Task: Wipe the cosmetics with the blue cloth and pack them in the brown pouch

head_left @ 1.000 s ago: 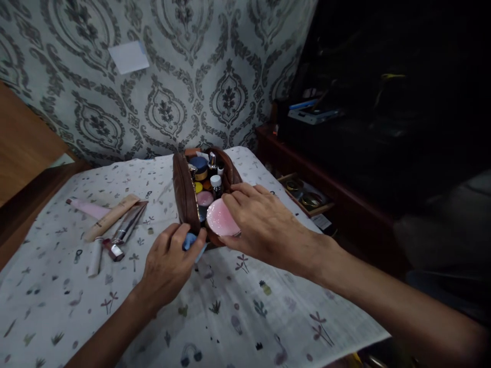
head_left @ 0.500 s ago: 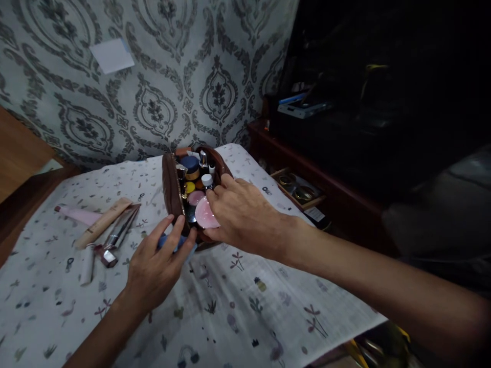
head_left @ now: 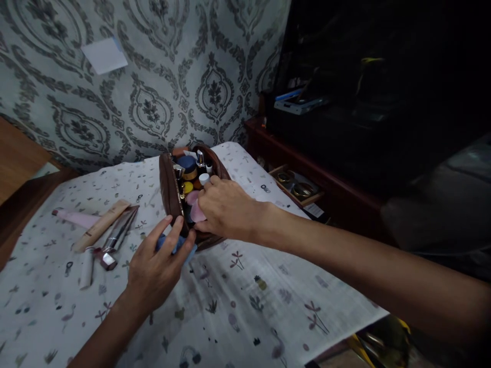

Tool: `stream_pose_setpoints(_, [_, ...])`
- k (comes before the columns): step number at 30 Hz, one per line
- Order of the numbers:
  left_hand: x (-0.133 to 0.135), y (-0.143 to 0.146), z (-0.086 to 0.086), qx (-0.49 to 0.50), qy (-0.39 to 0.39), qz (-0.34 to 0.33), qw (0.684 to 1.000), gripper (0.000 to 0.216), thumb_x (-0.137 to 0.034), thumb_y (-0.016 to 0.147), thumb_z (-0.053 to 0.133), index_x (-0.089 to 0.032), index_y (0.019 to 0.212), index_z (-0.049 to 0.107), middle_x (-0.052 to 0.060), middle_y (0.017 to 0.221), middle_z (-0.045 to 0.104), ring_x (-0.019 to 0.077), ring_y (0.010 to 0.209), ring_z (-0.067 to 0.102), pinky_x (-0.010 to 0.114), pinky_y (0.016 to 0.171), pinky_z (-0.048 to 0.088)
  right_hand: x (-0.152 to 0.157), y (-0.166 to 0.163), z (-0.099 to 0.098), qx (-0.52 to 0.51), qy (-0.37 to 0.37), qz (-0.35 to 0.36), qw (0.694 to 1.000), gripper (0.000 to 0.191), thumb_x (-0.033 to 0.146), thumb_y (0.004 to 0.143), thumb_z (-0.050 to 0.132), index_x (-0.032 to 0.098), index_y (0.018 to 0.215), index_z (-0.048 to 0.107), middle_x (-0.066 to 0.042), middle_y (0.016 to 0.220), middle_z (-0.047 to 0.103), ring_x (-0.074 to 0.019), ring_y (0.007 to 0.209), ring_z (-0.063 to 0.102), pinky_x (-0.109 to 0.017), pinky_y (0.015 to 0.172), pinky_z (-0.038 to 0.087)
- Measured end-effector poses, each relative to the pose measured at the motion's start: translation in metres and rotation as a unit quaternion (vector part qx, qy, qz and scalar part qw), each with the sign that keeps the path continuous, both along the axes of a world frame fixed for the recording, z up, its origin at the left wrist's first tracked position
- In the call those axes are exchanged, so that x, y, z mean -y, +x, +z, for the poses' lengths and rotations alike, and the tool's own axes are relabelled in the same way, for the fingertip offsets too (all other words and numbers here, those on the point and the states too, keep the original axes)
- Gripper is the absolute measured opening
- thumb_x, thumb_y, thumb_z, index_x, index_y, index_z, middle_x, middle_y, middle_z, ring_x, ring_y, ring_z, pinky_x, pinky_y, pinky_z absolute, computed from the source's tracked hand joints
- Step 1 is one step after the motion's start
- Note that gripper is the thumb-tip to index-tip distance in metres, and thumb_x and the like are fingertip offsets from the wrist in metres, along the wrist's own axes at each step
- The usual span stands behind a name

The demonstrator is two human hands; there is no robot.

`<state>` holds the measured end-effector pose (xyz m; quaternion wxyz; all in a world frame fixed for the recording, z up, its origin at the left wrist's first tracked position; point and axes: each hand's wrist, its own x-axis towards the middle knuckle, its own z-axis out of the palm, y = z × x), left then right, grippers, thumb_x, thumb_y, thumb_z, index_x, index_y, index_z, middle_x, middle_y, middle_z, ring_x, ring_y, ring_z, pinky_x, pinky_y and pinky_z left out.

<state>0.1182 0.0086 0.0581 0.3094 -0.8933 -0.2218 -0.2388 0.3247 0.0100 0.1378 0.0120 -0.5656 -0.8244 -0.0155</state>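
Observation:
A brown zippered makeup bag (head_left: 169, 186) lies open on the patterned cloth, packed with cosmetics. My right hand (head_left: 226, 207) reaches into its near right side, fingers closed around a round, glossy pink case (head_left: 197, 211), partly covered by the hand. Beside the hand are a white-capped bottle (head_left: 204, 179), a jar with a dark blue lid (head_left: 186, 163) and a yellow lid (head_left: 187, 187). My left hand (head_left: 161, 258) has its fingers spread at the bag's near left edge, fingertips against it. Something blue (head_left: 163, 242) shows beneath those fingers.
Left of the bag lie a pink tube (head_left: 76, 218), a beige tube (head_left: 102, 225), a silvery tube (head_left: 119, 230) and a white stick (head_left: 86, 268). A wooden tray with bracelets (head_left: 303, 190) sits beyond the cloth's right edge. A patterned wall (head_left: 153, 107) stands behind.
My right hand has moved left and deeper into the bag with the pink case, which now shows less. My left hand has stayed at the bag's edge. The view has shifted slightly.

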Motion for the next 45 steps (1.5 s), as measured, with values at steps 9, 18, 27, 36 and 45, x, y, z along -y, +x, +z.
stream_pose_setpoints(9, [0.001,0.001,0.003,-0.010,0.005,-0.002,1.000,0.040,0.000,0.081,0.060,-0.020,0.115,0.066,0.013,0.128,0.066,0.0319,0.122,0.059,0.040,0.089,0.054,-0.012,-0.005,-0.002,0.018,-0.019,0.060,0.998,0.024,0.025,0.091,0.061,0.008,0.106,0.070,-0.017,0.102,0.073,-0.0297,0.102,0.065,-0.038,0.086,0.047])
stream_pose_setpoints(18, [0.002,0.002,0.006,-0.015,0.000,-0.005,1.000,0.040,0.002,0.082,0.059,-0.019,0.115,0.065,0.014,0.127,0.066,0.0332,0.120,0.060,0.039,0.082,0.055,-0.025,-0.007,-0.014,-0.053,-0.118,0.072,0.989,0.015,0.012,0.086,0.062,0.008,0.097,0.071,-0.016,0.110,0.071,-0.0234,0.098,0.067,-0.029,0.079,0.049])
stream_pose_setpoints(27, [0.002,0.000,0.003,-0.005,-0.017,0.001,1.000,0.045,0.003,0.080,0.053,-0.020,0.116,0.064,0.012,0.131,0.064,0.0309,0.125,0.058,0.039,0.089,0.055,-0.029,-0.003,-0.021,-0.129,-0.130,0.073,0.980,0.015,0.011,0.082,0.060,0.010,0.095,0.067,-0.013,0.100,0.071,-0.0193,0.084,0.068,-0.025,0.066,0.047])
stream_pose_setpoints(36, [0.001,0.001,0.002,0.000,-0.003,-0.007,1.000,0.041,0.002,0.082,0.053,-0.020,0.116,0.064,0.013,0.128,0.066,0.0310,0.122,0.060,0.038,0.086,0.055,-0.031,0.002,-0.025,-0.135,-0.129,0.070,0.980,0.015,0.019,0.082,0.063,0.010,0.093,0.068,-0.011,0.095,0.071,-0.0189,0.079,0.065,-0.025,0.060,0.041])
stream_pose_setpoints(45, [-0.001,0.001,-0.002,0.016,-0.011,-0.020,1.000,0.041,0.004,0.082,0.053,-0.018,0.115,0.067,0.014,0.129,0.066,0.0331,0.121,0.060,0.040,0.086,0.055,-0.030,-0.003,-0.019,-0.084,-0.135,0.081,0.984,0.013,0.011,0.087,0.059,0.010,0.085,0.072,-0.010,0.088,0.072,-0.0179,0.077,0.064,-0.027,0.066,0.042])
